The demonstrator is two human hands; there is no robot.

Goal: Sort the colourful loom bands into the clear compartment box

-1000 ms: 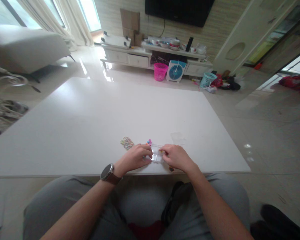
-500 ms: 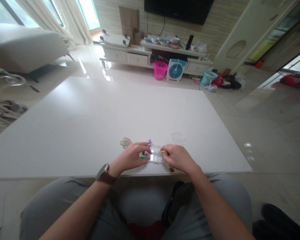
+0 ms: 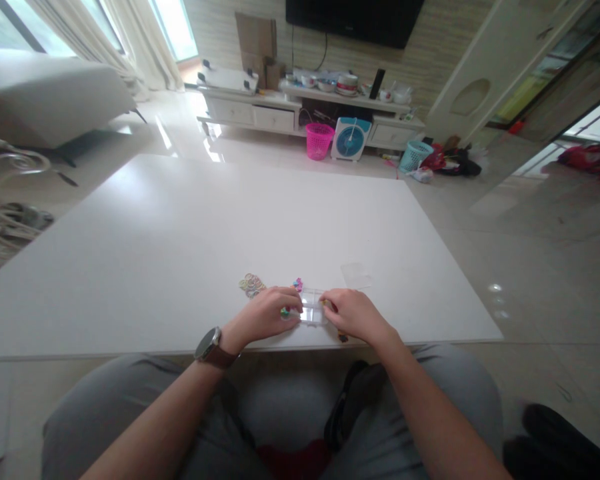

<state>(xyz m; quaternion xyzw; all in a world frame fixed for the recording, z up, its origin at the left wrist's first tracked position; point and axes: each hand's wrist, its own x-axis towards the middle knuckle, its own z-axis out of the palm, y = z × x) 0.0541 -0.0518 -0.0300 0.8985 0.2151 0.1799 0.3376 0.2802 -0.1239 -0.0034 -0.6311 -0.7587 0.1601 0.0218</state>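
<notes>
A small clear divided box (image 3: 311, 313) lies near the front edge of the white table, between my hands. My left hand (image 3: 275, 310) touches its left side, with curled fingers and a green piece (image 3: 285, 311) beside them. At the box's right side, my right hand (image 3: 347, 310) has its fingers pinched on a tiny yellow piece (image 3: 324, 303). Pink and blue pieces (image 3: 298, 285) sit just behind the box. A pile of pale rings (image 3: 252, 285) is left of them. Dark yellow pieces (image 3: 343, 337) lie below my right hand.
A thin clear sheet (image 3: 356, 275) lies behind my right hand on the white table (image 3: 205, 227). Beyond the table stand a pink basket (image 3: 319, 141), a blue fan (image 3: 351, 139) and a long cabinet (image 3: 275, 119). My legs are under the table's front edge.
My left fingers have shifted slightly and now cover the pink piece that showed beside them. My right hand has barely moved at the box's right side. The view has shifted slightly.
</notes>
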